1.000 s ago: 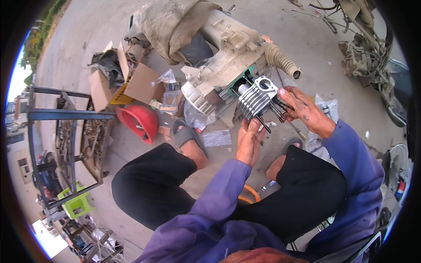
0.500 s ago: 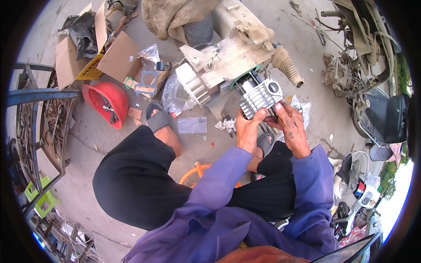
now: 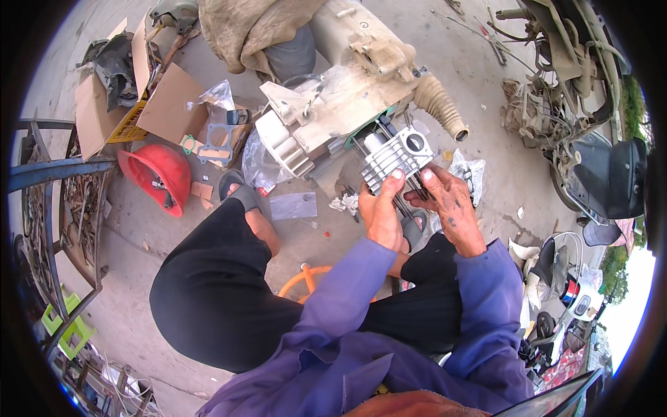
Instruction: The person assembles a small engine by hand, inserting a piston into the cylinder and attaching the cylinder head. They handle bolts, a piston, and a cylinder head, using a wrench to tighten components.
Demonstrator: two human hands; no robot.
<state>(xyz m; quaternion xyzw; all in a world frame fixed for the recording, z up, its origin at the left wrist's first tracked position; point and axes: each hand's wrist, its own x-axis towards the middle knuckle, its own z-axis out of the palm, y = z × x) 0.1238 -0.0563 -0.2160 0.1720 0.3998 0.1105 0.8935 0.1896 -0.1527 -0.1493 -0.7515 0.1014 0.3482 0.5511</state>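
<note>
A finned silver engine cylinder [image 3: 394,158] sits on long studs sticking out of a pale engine case [image 3: 333,111] that lies on the concrete. My left hand [image 3: 382,212] grips the cylinder's near side, thumb up on the fins. My right hand [image 3: 448,201] holds its right side, fingers by the studs. A ribbed tan hose [image 3: 439,104] juts from the case just behind the cylinder. I am seated, with black trousers and purple sleeves in view.
A red helmet-like bowl [image 3: 156,177], torn cardboard boxes [image 3: 146,97] and a green gasket [image 3: 212,142] lie to the left. A sack [image 3: 243,28] covers the case's far end. Scooter parts [image 3: 597,160] crowd the right. A metal rack [image 3: 55,201] stands left.
The view has swung and closed in on the engine. Both hands have stayed on the cylinder, which now sits further along the studs toward the case.
</note>
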